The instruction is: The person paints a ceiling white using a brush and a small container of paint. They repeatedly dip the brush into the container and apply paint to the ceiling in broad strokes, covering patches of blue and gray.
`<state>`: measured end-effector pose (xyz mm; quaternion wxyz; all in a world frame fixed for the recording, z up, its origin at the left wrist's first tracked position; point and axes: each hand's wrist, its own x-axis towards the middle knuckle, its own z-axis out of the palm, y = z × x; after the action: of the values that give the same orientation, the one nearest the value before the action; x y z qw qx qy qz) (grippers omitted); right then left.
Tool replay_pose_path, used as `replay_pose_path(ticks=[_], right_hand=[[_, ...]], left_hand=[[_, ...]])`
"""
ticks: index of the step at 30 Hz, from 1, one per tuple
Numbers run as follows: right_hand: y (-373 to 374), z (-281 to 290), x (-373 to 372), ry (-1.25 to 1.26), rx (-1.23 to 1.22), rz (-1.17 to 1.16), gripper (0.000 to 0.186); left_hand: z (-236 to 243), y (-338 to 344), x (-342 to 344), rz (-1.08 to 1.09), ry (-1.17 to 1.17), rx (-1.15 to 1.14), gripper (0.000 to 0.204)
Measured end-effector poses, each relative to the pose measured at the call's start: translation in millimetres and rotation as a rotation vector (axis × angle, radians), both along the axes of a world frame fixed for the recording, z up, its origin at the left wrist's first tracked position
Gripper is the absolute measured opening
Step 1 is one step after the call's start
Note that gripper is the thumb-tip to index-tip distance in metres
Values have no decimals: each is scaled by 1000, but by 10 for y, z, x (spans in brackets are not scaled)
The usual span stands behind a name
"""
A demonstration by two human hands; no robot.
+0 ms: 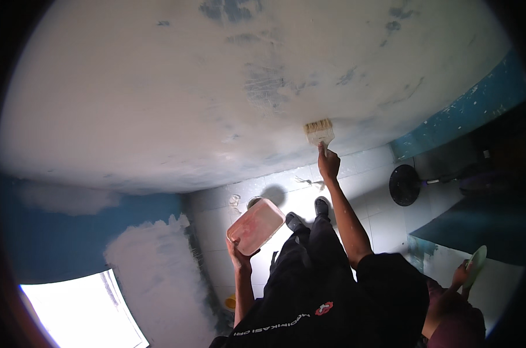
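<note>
Gripping the wide paintbrush (320,134) in my right hand (329,165), its bristles (318,125) up against or just off the patchy white wall (158,104) | my left hand (240,258) clasping the pinkish tray (256,226) by its near end, above the white tiled floor (386,229)

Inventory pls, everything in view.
tray: 1, pinkish, left hand
brush: 1, pale, right hand
main wall: 1, patchy white, ahead
left wall: 1, patchy blue, left
window: 1, white, lower left
floor: 1, white tile, below
round object: 1, black, right
small object: 1, yellow, below tray
co-worker: 1, maroon top, lower right
disc: 1, greenish, with co-worker
footwear: 2, dark, floor
outfit: 1, black, centre
left hand: 1, bare, holding tray
right hand: 1, bare, holding brush
</note>
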<state>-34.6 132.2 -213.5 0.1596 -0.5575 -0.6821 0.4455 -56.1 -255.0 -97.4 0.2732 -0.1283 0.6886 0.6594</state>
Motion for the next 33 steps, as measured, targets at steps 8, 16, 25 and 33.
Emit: replay_pose_path(ticks=[8,16,25,33], right_hand=[[-468,-939,-396,377,201,-76,40],[-1027,-2965,-790,-301,-65,140,62],[-1490,-602,-787,365,-383,-186,46],[-1387,-1489,-1321,804,-135,-54,40]], left_hand=[[-952,-362,-422,-15,42,214,68],[-1990,-801,-455,137,-70,327,65],[-2170,-828,-242,282,-98,306,72],[-2454,-1043,52,408,-181,245,75]])
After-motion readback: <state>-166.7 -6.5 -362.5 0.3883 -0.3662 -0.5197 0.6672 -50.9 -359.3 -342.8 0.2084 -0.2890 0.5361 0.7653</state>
